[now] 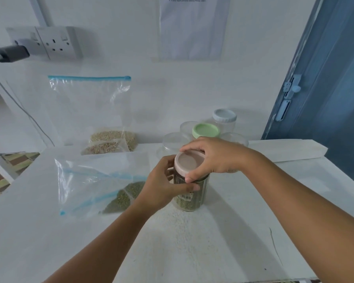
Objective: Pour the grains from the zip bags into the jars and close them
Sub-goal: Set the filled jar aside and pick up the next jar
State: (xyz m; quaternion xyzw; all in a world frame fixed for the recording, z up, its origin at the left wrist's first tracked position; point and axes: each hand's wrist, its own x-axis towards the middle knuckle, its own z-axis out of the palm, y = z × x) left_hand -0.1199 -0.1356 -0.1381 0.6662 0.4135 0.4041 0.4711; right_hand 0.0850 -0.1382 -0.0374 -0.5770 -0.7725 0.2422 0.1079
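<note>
A clear jar [194, 198] with green grains in its bottom stands mid-table. My left hand [161, 184] grips its body from the left. My right hand [215, 158] holds the pink lid [189, 163] sitting on the jar's mouth, fingers curled round the rim. A zip bag [94, 184] with some green grains left in it lies flat to the left. Behind it, another zip bag [90, 111] with beige grains leans upright against the wall.
Several more jars stand behind the hands: one with a green lid [205, 130], one with a pale blue lid [225, 116], and clear ones without lids [173, 141]. The white table [192, 242] ends close at the left. A wall socket [55, 42] with a charger is upper left.
</note>
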